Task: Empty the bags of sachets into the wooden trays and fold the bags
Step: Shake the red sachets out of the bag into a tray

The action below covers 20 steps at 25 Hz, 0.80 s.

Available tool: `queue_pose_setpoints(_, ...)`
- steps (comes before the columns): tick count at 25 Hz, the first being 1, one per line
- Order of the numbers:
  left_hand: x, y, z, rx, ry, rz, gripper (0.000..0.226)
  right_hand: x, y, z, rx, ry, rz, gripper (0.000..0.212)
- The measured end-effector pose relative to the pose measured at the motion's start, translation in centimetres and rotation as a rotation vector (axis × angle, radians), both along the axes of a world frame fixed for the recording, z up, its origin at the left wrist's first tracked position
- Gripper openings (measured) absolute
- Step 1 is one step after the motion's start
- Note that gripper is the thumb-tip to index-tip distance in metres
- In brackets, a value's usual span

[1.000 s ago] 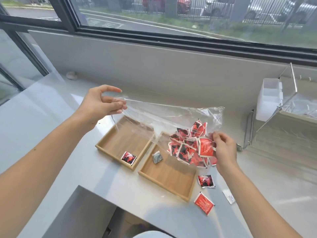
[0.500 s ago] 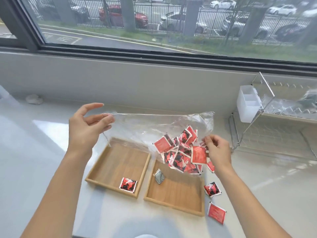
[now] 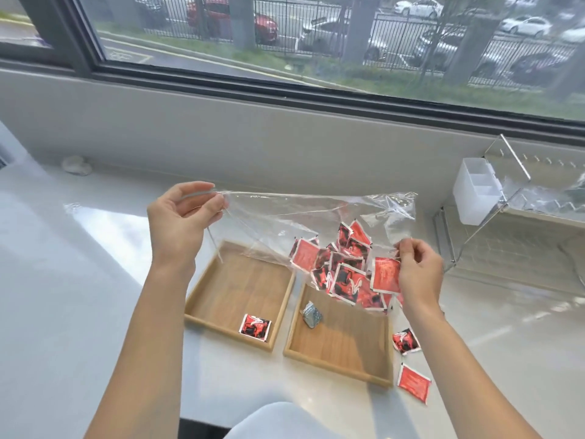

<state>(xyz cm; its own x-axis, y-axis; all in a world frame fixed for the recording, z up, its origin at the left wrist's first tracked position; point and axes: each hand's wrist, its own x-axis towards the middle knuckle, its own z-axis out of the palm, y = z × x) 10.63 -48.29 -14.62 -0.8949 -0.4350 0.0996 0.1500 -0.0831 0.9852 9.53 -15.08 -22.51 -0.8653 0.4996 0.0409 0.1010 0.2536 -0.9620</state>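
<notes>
Currently both hands hold a clear plastic bag (image 3: 316, 223) up over the wooden trays. Left hand (image 3: 182, 217) pinches one raised corner, right hand (image 3: 418, 270) grips the lower edge. Red sachets (image 3: 345, 274) bunch inside at the low end, above the right tray (image 3: 342, 340). Left tray (image 3: 240, 289) has one sachet (image 3: 254, 325); two loose sachets (image 3: 408, 359) lie on the counter (image 3: 63, 280).

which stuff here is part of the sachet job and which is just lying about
Job:
clear plastic bag
red sachets
left wooden tray
right wooden tray
left hand
right hand

Lying about:
white plastic box
wire rack
</notes>
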Motion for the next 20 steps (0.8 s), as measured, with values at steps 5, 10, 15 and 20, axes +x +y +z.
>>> queue_pose_setpoints(5, 0.2, -0.2, -0.5, 0.040, 0.008, 0.005, 0.020, -0.1, 0.0, 0.9, 0.072, 0.051, 0.015, 0.026)
queue_pose_setpoints(10, 0.8, -0.9, -2.0, 0.052, -0.041, 0.052, 0.018, 0.0, -0.2, 1.7, 0.162, 0.090, 0.066, 0.023)
queue_pose_setpoints(15, 1.5, -1.7, -3.6, 0.037, -0.098, 0.065, 0.022, 0.2, -0.7, 2.0, 0.223, 0.096, 0.083, 0.024)
queue_pose_setpoints(20, 1.5, -2.4, -4.4, 0.040, -0.097, 0.081, 0.021, 0.2, -1.0, 2.5, 0.262, 0.094, 0.106, 0.022)
